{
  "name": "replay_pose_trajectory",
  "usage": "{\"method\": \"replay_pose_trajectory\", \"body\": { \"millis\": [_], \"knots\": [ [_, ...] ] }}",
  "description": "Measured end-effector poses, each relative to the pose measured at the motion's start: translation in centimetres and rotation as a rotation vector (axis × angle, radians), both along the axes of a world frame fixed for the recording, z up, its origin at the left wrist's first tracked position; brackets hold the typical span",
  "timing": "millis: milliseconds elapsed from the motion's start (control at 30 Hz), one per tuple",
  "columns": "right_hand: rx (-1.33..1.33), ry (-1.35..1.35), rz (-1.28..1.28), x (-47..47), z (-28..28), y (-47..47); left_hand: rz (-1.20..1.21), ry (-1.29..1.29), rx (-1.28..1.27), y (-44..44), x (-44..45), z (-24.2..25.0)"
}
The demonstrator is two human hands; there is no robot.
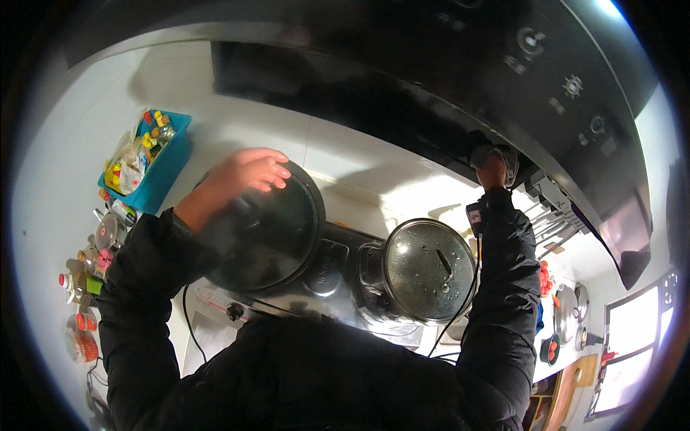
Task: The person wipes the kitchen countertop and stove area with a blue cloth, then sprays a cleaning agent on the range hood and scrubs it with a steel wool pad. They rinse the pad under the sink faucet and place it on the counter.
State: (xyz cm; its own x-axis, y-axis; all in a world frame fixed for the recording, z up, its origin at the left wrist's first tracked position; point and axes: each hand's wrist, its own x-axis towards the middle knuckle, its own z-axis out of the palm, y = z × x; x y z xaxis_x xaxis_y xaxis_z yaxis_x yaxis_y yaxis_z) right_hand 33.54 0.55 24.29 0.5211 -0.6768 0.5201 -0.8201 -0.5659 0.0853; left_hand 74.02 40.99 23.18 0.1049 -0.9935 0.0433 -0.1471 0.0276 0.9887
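Note:
My left hand (256,171) is held over a large round dark wok or pan (285,231), fingers loosely bent and nothing in them. Up at the right, my right hand (490,171) grips a whitish cloth (509,161) against the underside of a black range hood (431,124). The hand and part of the cloth are in shadow there, so the exact contact is hard to see. Below my right arm stands a steel pot (369,269), covered by a glass lid (420,269) with droplets on it. Both vessels rest on a gas stove (326,264).
At the left stands a blue basket (170,169) of bottles and packets, with several jars and an oil bottle (81,285) nearby. Utensils (544,215) hang at the right. A black cable (458,312) hangs from a small device at my right wrist. Farther right are tomatoes (545,277) and lids.

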Motion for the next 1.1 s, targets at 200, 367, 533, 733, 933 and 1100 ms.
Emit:
{"method": "replay_pose_trajectory", "body": {
  "millis": [200,367,533,733,933,1100],
  "knots": [
    [-0.073,0.246,0.087,13.6,-2.9,1.2,0.045,0.073,-0.02,2.1,2.1,-0.9],
    [-0.035,0.207,0.244,31.4,-4.5,5.0,0.088,0.095,-0.043,4.7,4.6,-1.4],
    [-0.237,-0.023,0.491,45.1,-5.3,13.3,0.175,0.07,0.006,8.1,6.8,-1.6],
    [-0.061,-0.072,0.598,44.4,-4.6,12.3,0.232,0.118,-0.004,10.8,9.5,-1.9],
    [-0.246,0.043,0.326,30.1,-3.9,3.4,0.218,0.115,-0.045,12.0,11.1,-2.7],
    [-0.286,-0.025,0.314,37.5,-4.9,4.3,0.229,0.125,-0.064,13.3,12.5,-3.4]
  ]
}}
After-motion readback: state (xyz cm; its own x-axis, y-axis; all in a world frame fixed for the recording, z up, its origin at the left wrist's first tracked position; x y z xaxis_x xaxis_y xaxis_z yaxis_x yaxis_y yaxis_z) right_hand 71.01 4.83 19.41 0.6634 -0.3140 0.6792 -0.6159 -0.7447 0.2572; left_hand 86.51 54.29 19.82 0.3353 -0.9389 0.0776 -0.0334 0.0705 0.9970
